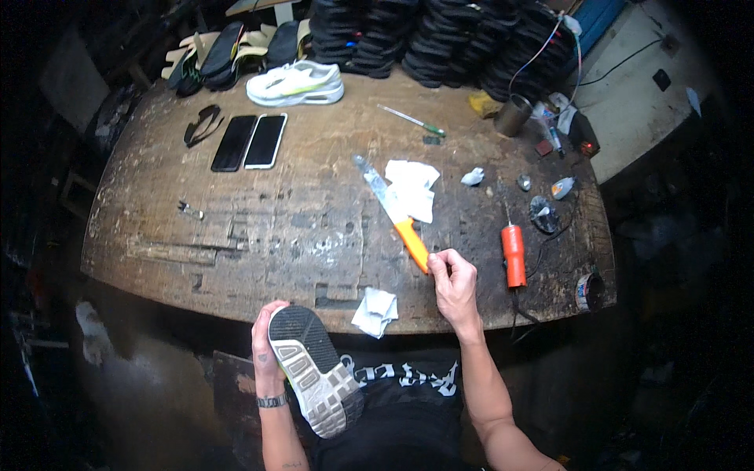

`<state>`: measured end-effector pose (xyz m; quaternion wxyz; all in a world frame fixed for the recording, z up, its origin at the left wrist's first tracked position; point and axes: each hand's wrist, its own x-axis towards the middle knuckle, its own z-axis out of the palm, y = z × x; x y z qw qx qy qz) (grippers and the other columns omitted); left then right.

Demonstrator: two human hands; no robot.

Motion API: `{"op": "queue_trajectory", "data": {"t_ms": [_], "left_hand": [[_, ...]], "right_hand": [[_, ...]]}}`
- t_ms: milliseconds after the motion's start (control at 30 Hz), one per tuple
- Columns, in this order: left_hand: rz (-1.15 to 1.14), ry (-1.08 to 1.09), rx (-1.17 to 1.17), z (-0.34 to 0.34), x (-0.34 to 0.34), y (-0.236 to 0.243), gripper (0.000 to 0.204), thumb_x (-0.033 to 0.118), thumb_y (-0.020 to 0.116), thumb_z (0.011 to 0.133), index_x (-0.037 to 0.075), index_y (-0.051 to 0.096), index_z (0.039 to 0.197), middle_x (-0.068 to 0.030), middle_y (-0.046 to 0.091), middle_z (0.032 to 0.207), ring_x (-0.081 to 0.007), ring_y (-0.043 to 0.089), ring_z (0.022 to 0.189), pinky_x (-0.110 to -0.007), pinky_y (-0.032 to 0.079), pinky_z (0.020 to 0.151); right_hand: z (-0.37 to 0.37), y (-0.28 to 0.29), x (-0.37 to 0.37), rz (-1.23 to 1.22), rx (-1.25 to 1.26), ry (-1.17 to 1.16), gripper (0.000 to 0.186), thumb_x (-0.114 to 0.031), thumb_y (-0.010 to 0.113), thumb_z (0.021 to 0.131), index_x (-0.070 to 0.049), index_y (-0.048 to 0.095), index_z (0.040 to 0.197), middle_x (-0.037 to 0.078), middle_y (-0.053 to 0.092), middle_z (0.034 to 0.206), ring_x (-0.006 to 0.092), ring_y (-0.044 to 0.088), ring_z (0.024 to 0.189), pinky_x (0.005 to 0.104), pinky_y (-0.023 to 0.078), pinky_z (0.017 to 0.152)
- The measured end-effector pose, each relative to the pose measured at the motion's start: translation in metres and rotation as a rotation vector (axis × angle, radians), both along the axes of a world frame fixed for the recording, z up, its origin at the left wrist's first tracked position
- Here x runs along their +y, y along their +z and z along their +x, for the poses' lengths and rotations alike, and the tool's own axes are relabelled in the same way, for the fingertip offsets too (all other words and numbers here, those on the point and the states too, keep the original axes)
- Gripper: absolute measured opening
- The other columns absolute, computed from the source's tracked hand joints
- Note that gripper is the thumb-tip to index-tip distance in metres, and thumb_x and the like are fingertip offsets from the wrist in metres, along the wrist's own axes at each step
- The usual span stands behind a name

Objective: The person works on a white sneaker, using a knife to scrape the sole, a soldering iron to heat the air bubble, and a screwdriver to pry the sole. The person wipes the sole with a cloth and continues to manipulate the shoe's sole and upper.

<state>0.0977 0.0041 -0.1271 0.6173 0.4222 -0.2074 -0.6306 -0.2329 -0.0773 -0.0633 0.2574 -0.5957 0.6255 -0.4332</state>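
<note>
My left hand [263, 341] is closed round a sneaker [314, 373] in front of the table's near edge. The sneaker's grey, white and black sole faces up toward me. My right hand [455, 286] pinches the handle end of an orange-handled knife [410, 242] over the table. Its whitish, smeared blade points away to the upper left, beside a crumpled white cloth or paper [414, 188]. Another folded white piece [375, 312] lies at the near edge, between my hands. Standing at the back left of the table is a white sneaker [297, 83].
An orange soldering-iron-like tool [513, 255] with a cord lies right of my right hand. Two phones [234, 144] and dark glasses [203, 125] are at left. Sandals [228, 53] and stacked black soles [440, 39] line the back. A metal cup [513, 116] and tape roll [587, 292] stand right.
</note>
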Motion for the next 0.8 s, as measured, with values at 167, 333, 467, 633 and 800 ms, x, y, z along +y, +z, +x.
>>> {"op": "queue_trajectory", "data": {"t_ms": [167, 333, 467, 633, 800], "left_hand": [[0.032, -0.01, 0.035, -0.005, -0.006, -0.001, 0.04, 0.034, 0.045, 0.109, -0.001, 0.064, 0.116, -0.0104, 0.071, 0.105, -0.0175, 0.07, 0.093, -0.033, 0.059, 0.084], [0.038, -0.022, 0.057, -0.005, -0.009, -0.002, 0.042, 0.036, 0.045, 0.109, -0.001, 0.064, 0.117, -0.01, 0.071, 0.104, -0.0185, 0.07, 0.092, -0.033, 0.059, 0.085], [0.003, -0.052, 0.052, -0.001, -0.009, -0.005, 0.046, 0.04, 0.046, 0.109, -0.002, 0.063, 0.118, -0.0104, 0.071, 0.105, -0.0182, 0.07, 0.093, -0.034, 0.059, 0.086], [-0.038, -0.068, -0.139, 0.003, -0.009, -0.014, 0.052, 0.044, 0.046, 0.108, -0.004, 0.065, 0.118, -0.0116, 0.073, 0.106, -0.018, 0.07, 0.094, -0.033, 0.058, 0.087], [-0.095, -0.039, -0.213, 0.004, -0.009, -0.027, 0.057, 0.046, 0.042, 0.109, -0.006, 0.066, 0.117, -0.0128, 0.073, 0.107, -0.0183, 0.07, 0.094, -0.032, 0.056, 0.087]], "right_hand": [[-0.028, 0.0, -0.013, -0.013, -0.035, -0.031, 0.043, -0.024, 0.056, 0.108, 0.003, 0.057, 0.074, 0.005, 0.054, 0.065, 0.0115, 0.049, 0.061, 0.0312, 0.041, 0.057], [-0.033, -0.012, -0.018, -0.096, 0.088, -0.021, 0.029, -0.017, 0.059, 0.104, 0.004, 0.057, 0.084, 0.018, 0.057, 0.083, 0.0293, 0.057, 0.074, 0.0403, 0.047, 0.069], [-0.029, -0.02, -0.022, -0.009, 0.071, 0.006, 0.02, -0.013, 0.068, 0.095, 0.0, 0.056, 0.105, 0.016, 0.06, 0.098, 0.0272, 0.058, 0.082, 0.0389, 0.049, 0.075], [-0.031, -0.018, -0.088, -0.217, 0.332, 0.036, 0.034, -0.009, 0.074, 0.084, -0.003, 0.056, 0.111, 0.014, 0.061, 0.1, 0.0295, 0.06, 0.092, 0.0411, 0.05, 0.086], [-0.044, -0.031, -0.25, -0.187, 0.434, -0.137, 0.044, -0.012, 0.068, 0.087, 0.0, 0.055, 0.128, 0.025, 0.064, 0.124, 0.045, 0.058, 0.119, 0.0512, 0.046, 0.103]]}}
